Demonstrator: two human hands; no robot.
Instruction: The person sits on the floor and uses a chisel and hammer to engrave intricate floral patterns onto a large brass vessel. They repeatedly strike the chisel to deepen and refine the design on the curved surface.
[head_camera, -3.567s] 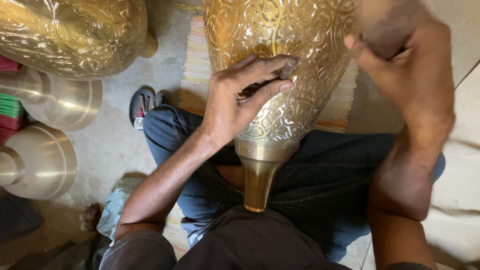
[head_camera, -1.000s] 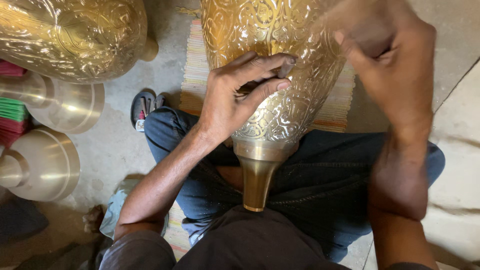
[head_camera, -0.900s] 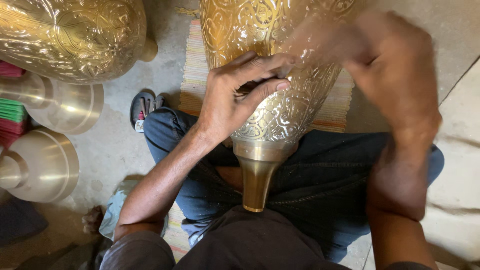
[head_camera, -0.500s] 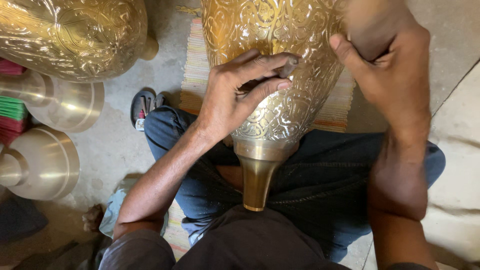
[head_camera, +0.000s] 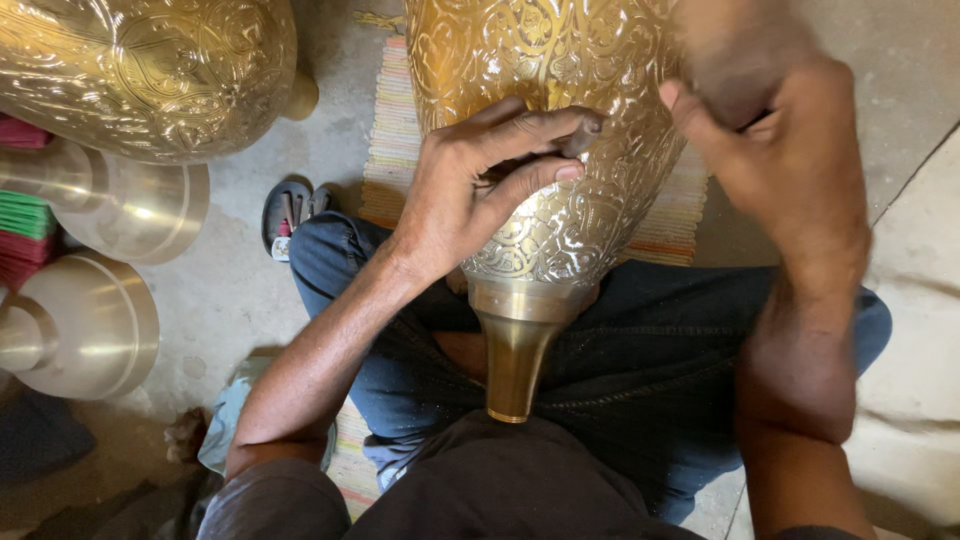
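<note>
On the lap lies an engraved brass vase (head_camera: 560, 130); left hand (head_camera: 480, 190) pinches a punch (head_camera: 583, 137), right hand (head_camera: 780, 150) fisted.

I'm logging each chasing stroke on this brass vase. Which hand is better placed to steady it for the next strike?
Left. The left hand lies spread on the engraved brass vase, fingers pinching a small tool; the right hand is raised and blurred.
</note>
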